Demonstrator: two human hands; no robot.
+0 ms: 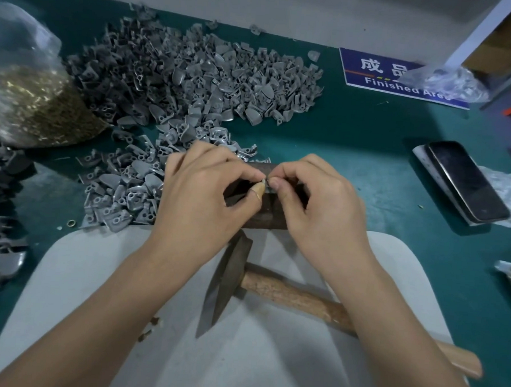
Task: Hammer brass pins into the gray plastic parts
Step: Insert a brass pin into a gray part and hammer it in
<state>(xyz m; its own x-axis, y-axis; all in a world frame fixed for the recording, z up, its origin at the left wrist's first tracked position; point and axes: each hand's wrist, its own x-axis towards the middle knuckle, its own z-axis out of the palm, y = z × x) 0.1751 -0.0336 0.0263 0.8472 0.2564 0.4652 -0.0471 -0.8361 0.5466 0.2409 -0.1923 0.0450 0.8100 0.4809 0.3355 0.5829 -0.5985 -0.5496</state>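
A: Which step are we on?

B: Seating, I'd say. My left hand (207, 190) and right hand (316, 196) pinch one gray plastic part (267, 185) over the dark block (272, 212); fingers curled tight on it. I can't make out the pin.

A: Next?

B: Probably free my right hand for the hammer (272, 292), lying untouched just behind the block.

A small gray plastic part (266, 184) sits pinched over the dark block (272, 212).
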